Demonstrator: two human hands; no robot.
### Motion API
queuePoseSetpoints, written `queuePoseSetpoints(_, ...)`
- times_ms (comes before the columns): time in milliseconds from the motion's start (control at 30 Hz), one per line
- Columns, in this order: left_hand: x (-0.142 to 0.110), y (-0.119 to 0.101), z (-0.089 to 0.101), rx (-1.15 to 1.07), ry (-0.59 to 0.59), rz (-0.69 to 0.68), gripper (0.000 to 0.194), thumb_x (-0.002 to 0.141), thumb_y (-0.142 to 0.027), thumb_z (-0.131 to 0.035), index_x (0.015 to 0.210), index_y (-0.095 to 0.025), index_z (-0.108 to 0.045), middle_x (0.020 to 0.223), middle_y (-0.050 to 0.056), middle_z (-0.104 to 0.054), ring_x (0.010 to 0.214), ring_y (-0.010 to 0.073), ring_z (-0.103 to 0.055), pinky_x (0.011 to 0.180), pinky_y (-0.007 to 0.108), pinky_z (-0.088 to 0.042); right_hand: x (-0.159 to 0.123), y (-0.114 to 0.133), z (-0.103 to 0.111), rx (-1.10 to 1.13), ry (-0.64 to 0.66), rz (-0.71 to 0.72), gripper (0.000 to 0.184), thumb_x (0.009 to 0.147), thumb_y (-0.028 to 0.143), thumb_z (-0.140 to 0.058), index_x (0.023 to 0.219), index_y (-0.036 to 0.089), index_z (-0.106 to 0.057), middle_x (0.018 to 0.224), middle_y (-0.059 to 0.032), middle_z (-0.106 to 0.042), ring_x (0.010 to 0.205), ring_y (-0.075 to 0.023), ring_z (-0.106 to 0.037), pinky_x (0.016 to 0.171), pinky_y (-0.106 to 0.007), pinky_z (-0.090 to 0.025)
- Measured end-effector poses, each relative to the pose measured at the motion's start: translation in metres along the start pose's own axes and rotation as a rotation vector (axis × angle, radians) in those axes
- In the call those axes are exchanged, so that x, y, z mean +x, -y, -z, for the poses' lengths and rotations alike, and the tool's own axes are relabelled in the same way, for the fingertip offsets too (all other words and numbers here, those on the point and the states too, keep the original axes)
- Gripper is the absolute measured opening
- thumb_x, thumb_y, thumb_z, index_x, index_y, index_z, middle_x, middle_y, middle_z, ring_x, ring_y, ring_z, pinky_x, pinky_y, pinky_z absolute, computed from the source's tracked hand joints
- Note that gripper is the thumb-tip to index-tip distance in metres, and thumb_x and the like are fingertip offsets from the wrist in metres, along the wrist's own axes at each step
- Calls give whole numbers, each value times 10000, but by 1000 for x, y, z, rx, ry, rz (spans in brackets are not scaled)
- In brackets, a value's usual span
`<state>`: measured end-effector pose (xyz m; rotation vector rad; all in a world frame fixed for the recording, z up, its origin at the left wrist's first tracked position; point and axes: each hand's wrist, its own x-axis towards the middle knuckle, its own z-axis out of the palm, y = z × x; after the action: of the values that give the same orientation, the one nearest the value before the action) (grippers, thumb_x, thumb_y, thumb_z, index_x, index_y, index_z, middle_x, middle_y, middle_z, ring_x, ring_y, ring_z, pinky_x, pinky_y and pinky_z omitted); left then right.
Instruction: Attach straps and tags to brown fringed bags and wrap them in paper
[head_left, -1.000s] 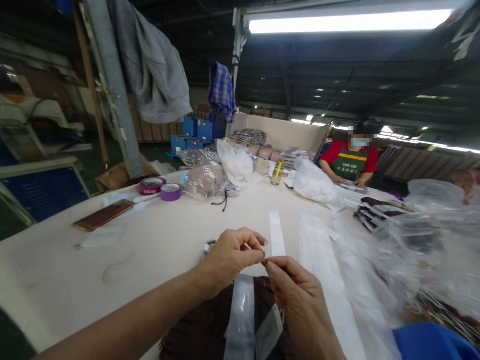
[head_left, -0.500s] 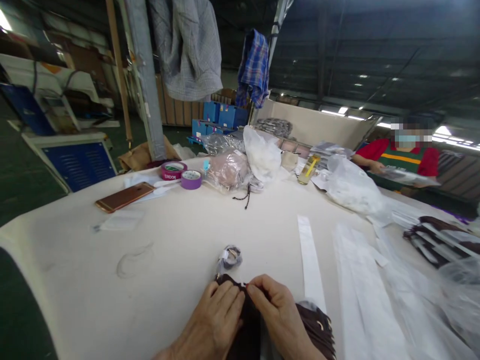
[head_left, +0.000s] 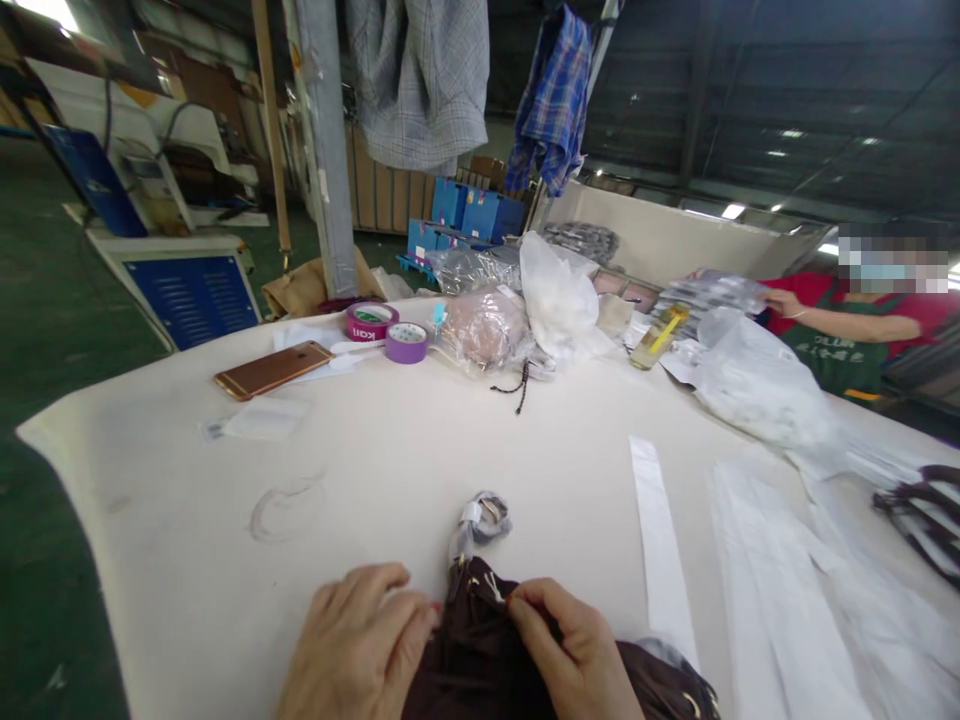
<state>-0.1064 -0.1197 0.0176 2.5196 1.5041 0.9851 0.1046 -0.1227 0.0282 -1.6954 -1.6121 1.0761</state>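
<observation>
A dark brown bag (head_left: 480,650) with metal eyelets lies at the table's front edge. From its upper corner comes a strap end with a ring (head_left: 484,515), wrapped in clear plastic. My right hand (head_left: 570,645) is closed in a pinch at the bag's top edge, on a thin white string (head_left: 493,588). Just left of the bag is my left hand (head_left: 360,640), its fingers loosely bent and apart, holding nothing; its fingertips are near the bag's side. More brown gathered material with eyelets (head_left: 667,680) shows right of my right hand, partly hidden.
A white strip (head_left: 660,530) and clear plastic sleeves (head_left: 772,590) lie on the right. Behind are a phone (head_left: 274,370), purple tape (head_left: 406,342), magenta tape (head_left: 371,321), plastic bags (head_left: 559,300) and a yellow-marked bottle (head_left: 660,337). A co-worker (head_left: 847,325) handles wrapped packages across the table.
My left hand has come off the bag's top and moved left, uncovering the corner and white string. My right hand keeps its pinch. The view has swung left; the co-worker's arm has reached toward the packages.
</observation>
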Motion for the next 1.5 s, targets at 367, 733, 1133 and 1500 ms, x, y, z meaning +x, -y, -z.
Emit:
queuePoseSetpoints(367, 44, -27, -19, -831, 216, 142, 141, 780, -141, -509, 848, -189, -622, 690, -14, -584, 627, 101, -546, 606, 172, -425, -8, 14, 12, 464, 70, -169, 453, 687, 605, -610, 687, 155, -570, 483, 72, -328, 447, -57, -248, 422, -181, -206)
queuePoseSetpoints(733, 43, -35, -14, -956, 327, 508, 339, 815, -443, -336, 591, -199, -411, 524, -32, -396, 498, 117, -379, 477, 223, -305, -10, 28, -8, 365, -76, 9, 346, 695, 521, -644, 758, 190, -723, 647, -30, -657, 618, -163, -574, 614, -247, -471)
queuePoseSetpoints(1133, 70, -5, -10, -925, 364, 676, 292, 690, -456, -402, 595, -186, -460, 538, -19, -488, 481, 111, -423, 479, 221, -337, 24, 36, -1, 317, -79, -7, 315, 739, 454, -609, 713, 146, -671, 546, 28, -487, 526, -95, -387, 493, -203, -317)
queuePoseSetpoints(1500, 85, 3, -47, -485, 483, 711, 238, 656, -380, -598, 604, -193, -460, 600, 11, -539, 602, 187, -510, 508, 247, -272, 31, 19, -10, 244, -60, 52, 318, 808, 475, -518, 779, 173, -613, 633, 16, -518, 583, -113, -439, 525, -199, -352)
